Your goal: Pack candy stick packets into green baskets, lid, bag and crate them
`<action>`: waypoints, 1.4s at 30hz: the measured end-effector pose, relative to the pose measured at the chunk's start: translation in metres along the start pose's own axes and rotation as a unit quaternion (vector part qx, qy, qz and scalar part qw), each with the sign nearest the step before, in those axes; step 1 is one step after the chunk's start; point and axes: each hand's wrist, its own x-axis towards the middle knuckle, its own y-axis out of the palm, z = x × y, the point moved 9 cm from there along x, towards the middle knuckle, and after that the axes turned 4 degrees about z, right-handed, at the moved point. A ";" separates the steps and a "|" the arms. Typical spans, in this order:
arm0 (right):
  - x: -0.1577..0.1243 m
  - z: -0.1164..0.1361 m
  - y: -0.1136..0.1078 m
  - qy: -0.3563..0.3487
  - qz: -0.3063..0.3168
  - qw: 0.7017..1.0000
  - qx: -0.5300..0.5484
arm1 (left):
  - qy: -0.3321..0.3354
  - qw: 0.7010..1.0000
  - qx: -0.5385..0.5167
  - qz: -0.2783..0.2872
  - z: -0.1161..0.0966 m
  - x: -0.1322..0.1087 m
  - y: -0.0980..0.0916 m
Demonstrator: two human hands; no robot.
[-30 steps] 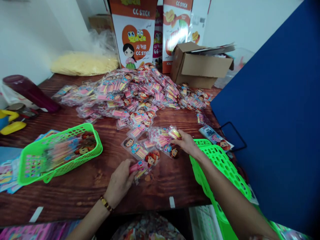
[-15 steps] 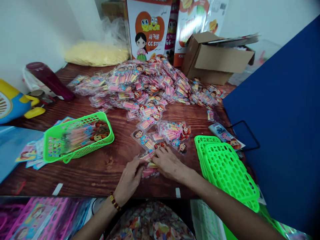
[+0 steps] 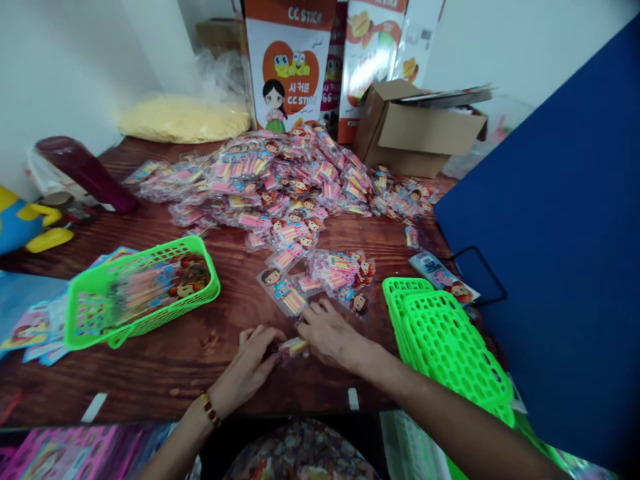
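Observation:
My left hand (image 3: pixel 246 368) and my right hand (image 3: pixel 327 333) meet near the front edge of the wooden table (image 3: pixel 210 333). Both close round a small stack of pink toy packets (image 3: pixel 293 347) held between them. Just beyond my right hand lie loose packets with doll heads (image 3: pixel 345 273). A big heap of the same packets (image 3: pixel 280 180) covers the middle of the table. A green basket (image 3: pixel 143 290) with packets inside stands to the left.
Upturned green baskets (image 3: pixel 440 340) are stacked at the right beside a blue panel (image 3: pixel 550 233). Printed cartons (image 3: pixel 290 67), a brown cardboard box (image 3: pixel 415 130) and a yellow bag (image 3: pixel 185 119) stand at the back. A maroon bottle (image 3: pixel 85 172) lies at the left.
My right hand came back from the loose packets to join my left hand. Both hands drew the small stack nearer the table's front edge.

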 end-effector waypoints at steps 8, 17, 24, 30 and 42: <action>-0.067 -0.099 -0.026 0.136 -0.039 0.976 0.168 | 0.058 0.978 0.131 -0.151 -0.048 0.128 -0.040; -0.093 -0.119 -0.023 0.149 -0.113 0.969 0.162 | 0.141 0.953 0.240 -0.117 -0.075 0.160 0.018; -0.082 -0.094 0.000 0.135 -0.097 0.980 0.108 | 0.125 0.954 0.266 -0.057 -0.055 0.111 0.032; -0.057 -0.088 -0.001 0.184 -0.079 0.977 0.076 | 0.167 0.973 0.160 -0.005 -0.045 0.106 0.035; -0.055 -0.089 0.026 0.286 0.013 0.952 0.111 | 0.044 0.993 0.066 -0.085 -0.014 0.070 0.012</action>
